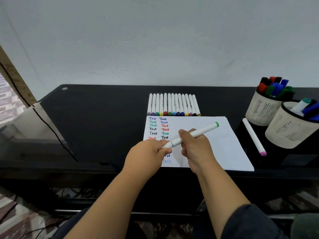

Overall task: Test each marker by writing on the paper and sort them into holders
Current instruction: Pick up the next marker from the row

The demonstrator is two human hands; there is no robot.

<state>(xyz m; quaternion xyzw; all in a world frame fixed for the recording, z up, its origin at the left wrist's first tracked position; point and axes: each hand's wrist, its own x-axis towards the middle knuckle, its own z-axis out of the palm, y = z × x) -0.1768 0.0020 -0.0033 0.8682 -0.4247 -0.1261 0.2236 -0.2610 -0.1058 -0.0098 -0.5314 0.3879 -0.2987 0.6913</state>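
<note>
A white marker with a green end is held slantwise over the white paper. My right hand grips its barrel in the middle, and my left hand pinches its lower cap end. The paper carries two columns of the word "Test" in several colours. A row of several white markers lies side by side just beyond the paper. Two cream mesh holders stand at the right: the far holder is full of markers, the near holder has a few.
A white marker with a pink end lies on the black desk between the paper and the holders. A black cable runs down the desk's left side. The wall stands right behind the desk.
</note>
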